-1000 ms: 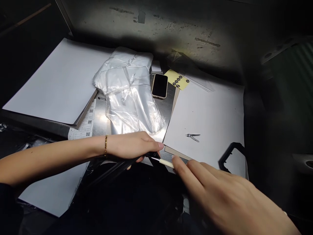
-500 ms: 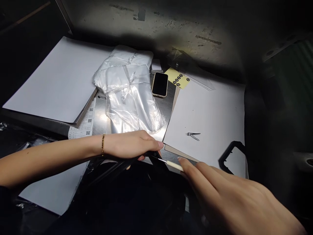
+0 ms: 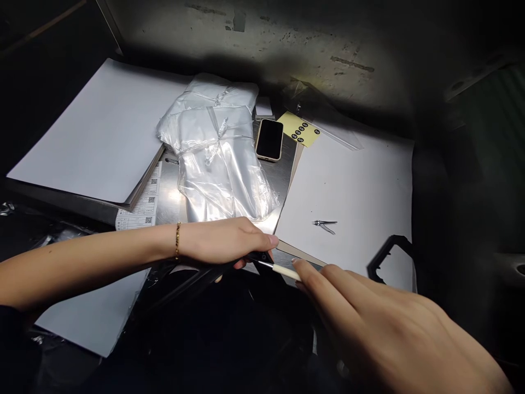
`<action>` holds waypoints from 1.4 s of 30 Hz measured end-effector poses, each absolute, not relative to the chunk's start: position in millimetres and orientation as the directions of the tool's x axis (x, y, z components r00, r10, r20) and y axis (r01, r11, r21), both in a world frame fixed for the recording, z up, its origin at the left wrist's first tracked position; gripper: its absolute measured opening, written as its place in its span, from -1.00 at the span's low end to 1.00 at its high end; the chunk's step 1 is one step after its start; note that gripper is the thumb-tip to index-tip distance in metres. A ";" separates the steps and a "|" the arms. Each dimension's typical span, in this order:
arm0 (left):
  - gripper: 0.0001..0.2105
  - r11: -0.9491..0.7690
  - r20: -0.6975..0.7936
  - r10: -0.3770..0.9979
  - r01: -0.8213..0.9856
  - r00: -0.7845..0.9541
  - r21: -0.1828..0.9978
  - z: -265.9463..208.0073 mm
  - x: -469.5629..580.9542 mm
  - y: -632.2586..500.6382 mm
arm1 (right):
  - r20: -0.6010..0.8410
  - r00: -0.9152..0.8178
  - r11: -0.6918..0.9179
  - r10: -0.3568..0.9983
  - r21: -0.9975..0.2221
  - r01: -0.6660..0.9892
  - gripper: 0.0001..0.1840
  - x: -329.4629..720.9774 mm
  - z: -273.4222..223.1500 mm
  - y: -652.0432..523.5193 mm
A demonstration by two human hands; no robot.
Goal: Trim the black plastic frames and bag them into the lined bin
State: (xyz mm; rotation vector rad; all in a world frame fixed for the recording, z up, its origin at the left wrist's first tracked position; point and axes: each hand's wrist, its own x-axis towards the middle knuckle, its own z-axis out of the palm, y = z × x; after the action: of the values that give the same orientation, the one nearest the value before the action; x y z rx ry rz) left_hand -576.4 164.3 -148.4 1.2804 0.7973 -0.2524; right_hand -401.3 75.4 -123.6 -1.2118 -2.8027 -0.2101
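My left hand [image 3: 229, 241], with a bead bracelet at the wrist, is closed on a dark strip-like part [image 3: 200, 280]; thumb on top, other fingers mostly hidden under it. In my right hand [image 3: 361, 312] is a thin tool with a cream handle [image 3: 286, 271] and a narrow metal shaft, pinched near the handle's rear. The shaft's tip meets the black part just below my left thumb. Whether the tip is inside the part I cannot tell. Small metal thread snips [image 3: 325, 226] lie on the white sheet [image 3: 348, 191] beyond my right hand.
Tied clear plastic bags [image 3: 223, 164] lie mid-table, beside a phone [image 3: 269, 140] and a yellow sticker sheet [image 3: 301, 130]. A stack of white sheets [image 3: 94, 131] covers the left. A black angular frame [image 3: 385, 257] sits at right; a metal wall [image 3: 279, 49] rises behind.
My right hand and the cream-handled tool have shifted slightly left, so less of the shaft shows. My left hand keeps its hold; the whole view has moved a little.
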 end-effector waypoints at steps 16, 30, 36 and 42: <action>-0.60 0.236 -0.639 0.306 0.595 0.705 0.769 -153.9 -578.7 161.7 | 0.087 -0.690 0.681 0.719 0.113 0.724 -0.60 -403.3 -126.2 68.6; -0.60 0.252 -0.630 0.274 0.578 0.726 0.776 -148.1 -576.9 163.5 | 0.015 -0.653 0.651 0.757 0.064 0.756 -0.56 -398.1 -125.2 65.7; -0.60 0.259 -0.643 0.278 0.588 0.714 0.766 -147.8 -575.1 163.4 | 0.051 -0.669 0.665 0.742 0.072 0.743 -0.59 -399.2 -123.4 69.4; -0.59 0.272 -0.647 0.290 0.588 0.705 0.762 -150.4 -573.4 164.0 | 0.090 -0.701 0.690 0.707 0.130 0.712 -0.56 -396.7 -125.1 68.6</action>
State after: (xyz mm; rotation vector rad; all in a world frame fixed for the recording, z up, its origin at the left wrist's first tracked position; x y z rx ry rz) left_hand -573.4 164.0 -150.4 1.3193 0.8206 -0.2341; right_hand -396.7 68.6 -125.1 -1.2003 -2.8571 -0.2408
